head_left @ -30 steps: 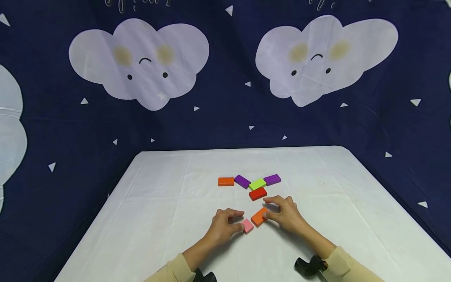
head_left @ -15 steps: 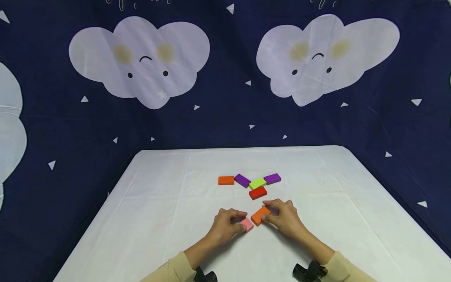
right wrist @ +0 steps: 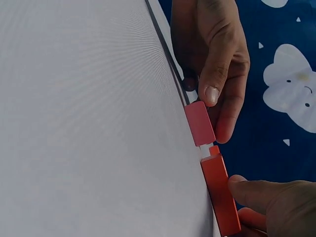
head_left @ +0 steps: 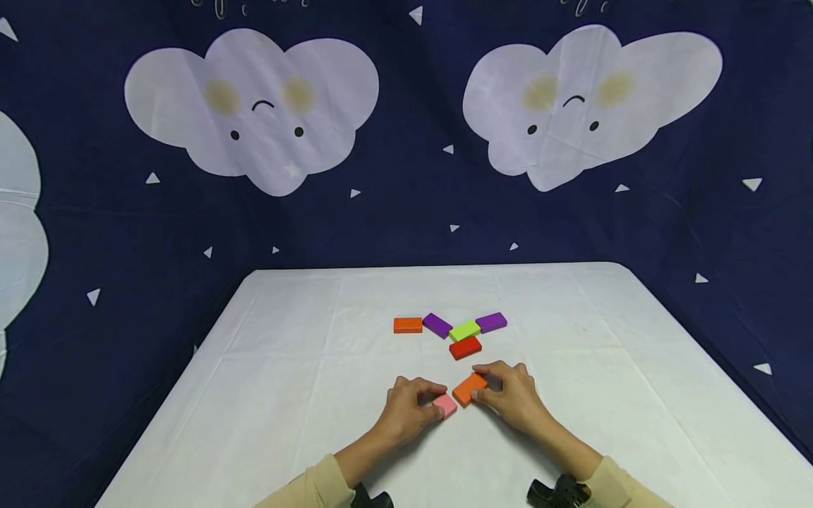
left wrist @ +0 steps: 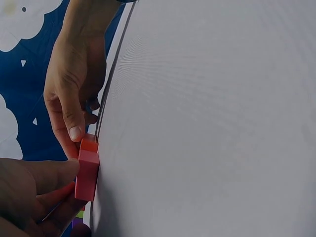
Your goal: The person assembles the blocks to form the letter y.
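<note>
Left hand [head_left: 404,409] pinches pink block [head_left: 447,405]; right hand [head_left: 516,396] pinches orange block [head_left: 468,389] just right of it, both nearer than red block [head_left: 466,348]. Looks like positioning; next move probably calls for fine alignment.

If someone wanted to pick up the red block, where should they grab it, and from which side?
Probably by its two short ends, coming down from above on the near side, where the right hand is. The red block lies flat, its far long side against or very close to the lime-green block, leaving little room there; both short ends look free.
</note>
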Demonstrator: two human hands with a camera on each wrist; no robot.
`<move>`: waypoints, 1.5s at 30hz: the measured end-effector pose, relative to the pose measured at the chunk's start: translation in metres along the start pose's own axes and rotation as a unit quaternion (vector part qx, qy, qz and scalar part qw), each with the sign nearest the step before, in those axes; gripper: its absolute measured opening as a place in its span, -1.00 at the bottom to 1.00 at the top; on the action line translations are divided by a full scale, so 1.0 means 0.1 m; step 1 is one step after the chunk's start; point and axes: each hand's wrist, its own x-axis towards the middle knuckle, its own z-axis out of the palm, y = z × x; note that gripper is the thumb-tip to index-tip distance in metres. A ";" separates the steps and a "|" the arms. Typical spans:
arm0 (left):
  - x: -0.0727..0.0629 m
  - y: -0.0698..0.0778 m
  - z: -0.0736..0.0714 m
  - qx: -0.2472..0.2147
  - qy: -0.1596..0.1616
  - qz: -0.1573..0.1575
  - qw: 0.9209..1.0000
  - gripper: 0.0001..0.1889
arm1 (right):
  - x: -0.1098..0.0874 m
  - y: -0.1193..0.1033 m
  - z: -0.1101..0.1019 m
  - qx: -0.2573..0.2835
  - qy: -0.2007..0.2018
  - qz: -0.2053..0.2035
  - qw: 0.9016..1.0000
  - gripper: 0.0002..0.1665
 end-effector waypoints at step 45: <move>-0.05 0.09 0.17 0.029 0.060 0.009 0.998 -0.69 | 0.06 -0.02 0.02 0.013 -0.029 -0.016 0.999 -0.54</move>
